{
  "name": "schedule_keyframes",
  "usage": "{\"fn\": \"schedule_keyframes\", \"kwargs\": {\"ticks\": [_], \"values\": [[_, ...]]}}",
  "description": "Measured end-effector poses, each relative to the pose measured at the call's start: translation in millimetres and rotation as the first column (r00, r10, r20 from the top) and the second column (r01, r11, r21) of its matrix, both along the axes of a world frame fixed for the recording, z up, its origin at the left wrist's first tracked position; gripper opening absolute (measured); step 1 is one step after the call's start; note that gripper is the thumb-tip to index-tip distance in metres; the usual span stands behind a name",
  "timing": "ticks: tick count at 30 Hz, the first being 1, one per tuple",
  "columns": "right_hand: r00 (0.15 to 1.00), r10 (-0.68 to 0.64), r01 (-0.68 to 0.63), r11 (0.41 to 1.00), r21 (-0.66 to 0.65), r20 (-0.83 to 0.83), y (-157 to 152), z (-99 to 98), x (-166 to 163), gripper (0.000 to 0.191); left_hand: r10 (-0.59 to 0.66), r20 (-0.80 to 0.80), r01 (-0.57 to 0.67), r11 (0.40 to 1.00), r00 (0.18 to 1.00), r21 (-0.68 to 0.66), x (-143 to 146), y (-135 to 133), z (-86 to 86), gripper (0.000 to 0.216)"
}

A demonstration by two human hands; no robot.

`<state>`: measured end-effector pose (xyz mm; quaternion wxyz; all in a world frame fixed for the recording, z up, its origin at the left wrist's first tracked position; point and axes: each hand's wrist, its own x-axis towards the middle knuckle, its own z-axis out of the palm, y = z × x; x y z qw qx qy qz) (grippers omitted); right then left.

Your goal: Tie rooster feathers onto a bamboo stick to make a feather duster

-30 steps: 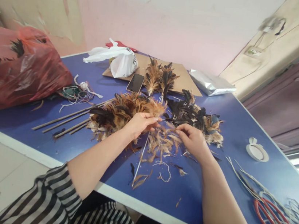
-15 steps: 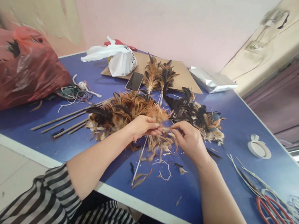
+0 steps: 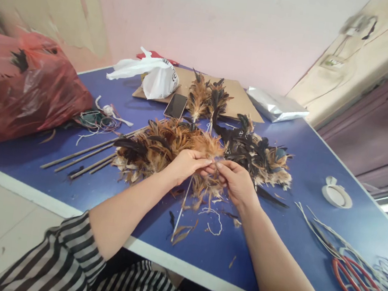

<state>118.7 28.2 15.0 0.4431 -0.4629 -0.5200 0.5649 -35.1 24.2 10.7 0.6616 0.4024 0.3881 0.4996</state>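
My left hand (image 3: 191,168) is closed in a pinch on an orange-brown feather (image 3: 210,144), whose plume points away from me. My right hand (image 3: 237,182) pinches at the feather's lower end, its fingertips meeting those of the left; the quill there is hidden. Beyond and left of my hands lies a heap of brown feathers (image 3: 160,143). A pile of black feathers (image 3: 251,148) sits to the right. Under the hands a thin white stick (image 3: 182,208) runs toward the table's front edge, with loose fluffy feathers (image 3: 204,192) around it.
Several thin rods (image 3: 83,154) and a red plastic bag (image 3: 40,92) are at left. Two feather bundles (image 3: 200,96) lie on cardboard (image 3: 241,99) near a phone (image 3: 176,106) and white bag (image 3: 161,81). Red-handled scissors (image 3: 354,286) and a tape roll (image 3: 337,195) lie right.
My right hand has moved left, so its fingertips now meet the left hand's. The gap where the feather's lower part showed has closed. My left hand has barely moved.
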Motion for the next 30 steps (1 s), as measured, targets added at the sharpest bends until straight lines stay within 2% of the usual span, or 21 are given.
{"fn": "schedule_keyframes", "kwargs": {"ticks": [3,9,16,19,21,24,27,30], "values": [[0.999,-0.022,0.019,0.998,0.057,0.039,0,2.0,4,0.029,-0.046,0.024,0.047,0.998,0.999,-0.051,-1,1,-2.1,0.012],[0.962,-0.065,0.007,0.977,0.215,0.267,-1,10.3,9,0.022,-0.129,0.027,0.132,0.981,0.991,-0.139,-6,2,-0.9,0.011],[0.934,-0.037,-0.066,0.959,0.276,0.355,0,8.1,8,0.019,-0.196,-0.054,0.189,0.976,0.979,-0.106,-3,-2,-0.1,0.014],[0.929,-0.015,-0.082,0.966,0.246,0.37,5,9.0,15,0.024,-0.162,-0.082,0.157,0.986,0.983,-0.062,-1,-2,0.1,0.014],[0.916,-0.076,-0.035,0.963,0.266,0.393,14,6.6,24,0.025,-0.086,-0.076,0.083,0.996,0.993,-0.041,-2,0,0.5,0.012],[0.819,-0.21,0.003,0.932,0.362,0.534,33,-4.2,42,0.023,0.058,-0.029,-0.059,0.997,0.998,-0.056,-6,5,2.0,0.008],[0.675,-0.262,-0.095,0.896,0.434,0.69,50,-18.1,53,0.023,0.159,0.013,-0.157,0.984,0.987,-0.085,-11,8,4.7,0.008],[0.542,-0.257,-0.229,0.871,0.435,0.8,59,-27.2,52,0.021,0.201,0.044,-0.198,0.978,0.979,-0.073,-15,9,8.6,0.008]]}}
